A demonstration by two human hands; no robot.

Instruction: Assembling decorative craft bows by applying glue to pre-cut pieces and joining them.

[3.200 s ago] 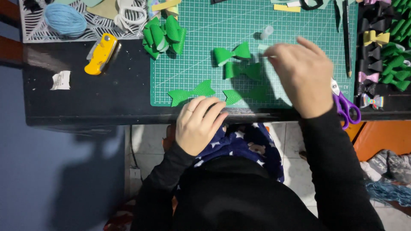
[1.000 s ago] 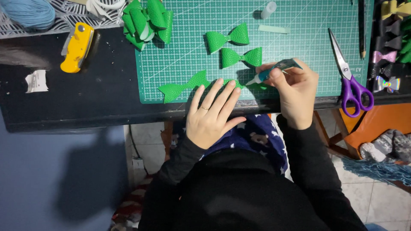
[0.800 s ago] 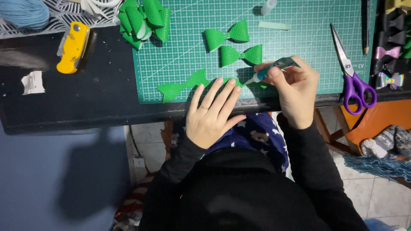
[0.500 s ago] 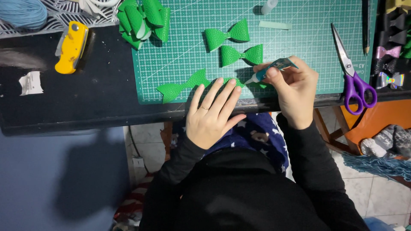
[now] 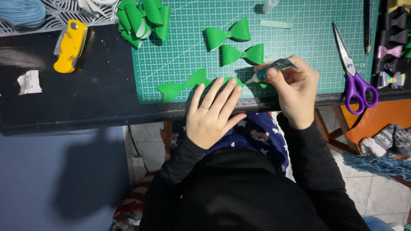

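Observation:
My left hand (image 5: pixel 212 112) lies flat, fingers together, pressing a small green bow piece (image 5: pixel 234 81) onto the green cutting mat (image 5: pixel 299 55) near its front edge. My right hand (image 5: pixel 294 90) pinches a small glue tube (image 5: pixel 271 71), its white nozzle pointing left and down at that piece. A flat green bow-shaped cutout (image 5: pixel 182 85) lies just left of my left fingertips. Two folded green bows (image 5: pixel 228 34) (image 5: pixel 242 54) rest on the mat above my hands.
A heap of green bow loops (image 5: pixel 142 19) sits at the mat's top left. A yellow utility knife (image 5: pixel 70 45) and a paper scrap (image 5: pixel 29 82) lie on the black table. Purple-handled scissors (image 5: pixel 355 75) and black and shiny bows (image 5: pixel 391 47) are at right.
My right hand came down from the mat's upper right holding the glue tube and now stays at the small piece. My left hand moved up and spread flat on it.

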